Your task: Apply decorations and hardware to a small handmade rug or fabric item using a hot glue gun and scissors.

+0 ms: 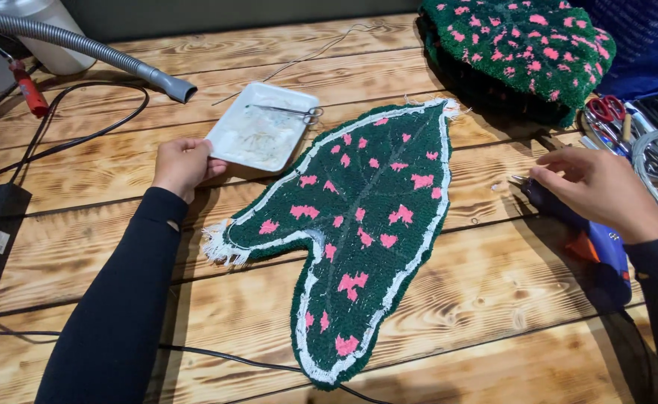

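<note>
A wooden table [494, 314] of scorched planks fills the view. Flat on its middle lies the leaf-shaped tufted rug [359, 232], back side up: dark green, pink spots, a whitish border all round. Loose white threads fray at its left lobe and at the tip near the top, so the edge work looks unfinished there, while the border along the rest appears tidy; this is a judgement from how it lies. At the far right corner sits a stack of matching rugs [520, 52], pile side up, which suggests others of the kind are already made. A grey vacuum hose [82, 46] runs in from the upper left.

Above the rug's left edge sits a white tray [263, 126] with metal scissors [291, 112] resting across it. The left hand [184, 164] grips the tray's near corner, fingers curled on its rim. The right hand [598, 187] hovers over a blue and orange glue gun [595, 247] lying on the table just right of the rug; its fingers are loosely bent and seem to pinch something small, though what cannot be told. Red-handled scissors [606, 107] lie among tools beyond it
</note>
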